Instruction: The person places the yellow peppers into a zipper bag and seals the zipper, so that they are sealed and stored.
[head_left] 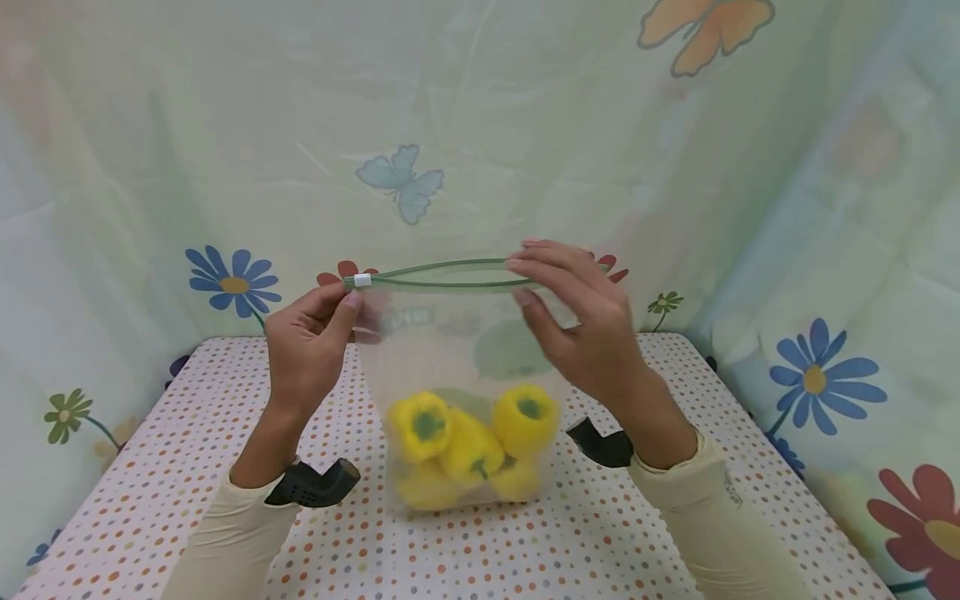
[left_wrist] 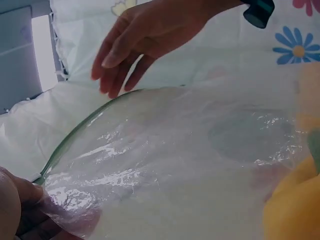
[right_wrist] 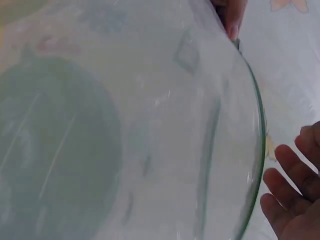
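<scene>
A clear zip bag (head_left: 435, 354) stands upright on the table, its green-edged mouth parted at the top. Several yellow bell peppers (head_left: 468, 446) lie in its lower part. My left hand (head_left: 306, 346) pinches the bag's top left corner between thumb and fingers, right beside the white slider (head_left: 363, 280). At the right end of the mouth my right hand (head_left: 588, 321) hovers with fingers spread and loosely bent. In the right wrist view these fingertips (right_wrist: 272, 175) lie just outside the green rim (right_wrist: 262, 135), with nothing between them.
The bag stands on a table (head_left: 322, 542) with a dotted cover. Behind and beside it hang curtains (head_left: 525, 125) printed with flowers and butterflies. A black wrist camera (head_left: 318, 483) sits on the left wrist, another (head_left: 600, 442) on the right.
</scene>
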